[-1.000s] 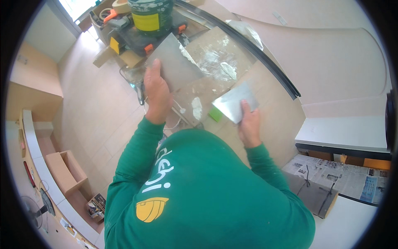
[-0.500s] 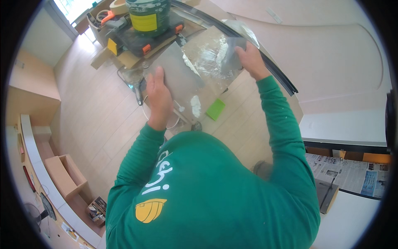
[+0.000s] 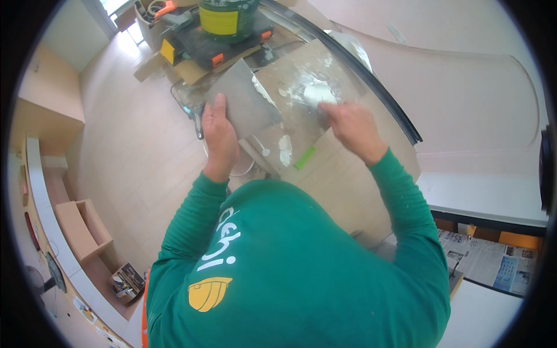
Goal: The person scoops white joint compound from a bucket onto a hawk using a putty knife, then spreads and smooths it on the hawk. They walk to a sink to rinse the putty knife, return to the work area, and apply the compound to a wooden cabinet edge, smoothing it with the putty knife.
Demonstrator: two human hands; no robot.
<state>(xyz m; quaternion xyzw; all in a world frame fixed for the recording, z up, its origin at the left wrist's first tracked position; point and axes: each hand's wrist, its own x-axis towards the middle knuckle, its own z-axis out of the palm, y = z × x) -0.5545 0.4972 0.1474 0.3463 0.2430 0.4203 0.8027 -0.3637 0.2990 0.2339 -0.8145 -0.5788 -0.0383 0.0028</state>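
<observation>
My left hand (image 3: pixel 219 133) grips a flat grey scraper plate (image 3: pixel 243 101), thumb on its upper face. White putty lies along that plate's right edge. My right hand (image 3: pixel 355 129) is closed, fingers curled, beside a bright mound of white putty (image 3: pixel 318 93) on a brown board (image 3: pixel 290 66). The second, smaller scraper plate in my right hand is tilted, blurred and mostly hidden behind the fingers. Another putty smear (image 3: pixel 285 151) sits near the board's front edge. A green piece (image 3: pixel 304 158) shows just past that edge.
A dark green bucket (image 3: pixel 229 23) with a yellow label stands on a black case (image 3: pixel 203 52) at the far left. A long black rail (image 3: pixel 377 87) runs along the board's right side. An open wooden box (image 3: pixel 84 232) and a small carton (image 3: pixel 127 282) are at left.
My right hand has moved down and nearer on the board, and its scraper plate has turned from face-up to tilted. The left plate stays held. The view has shifted slightly.
</observation>
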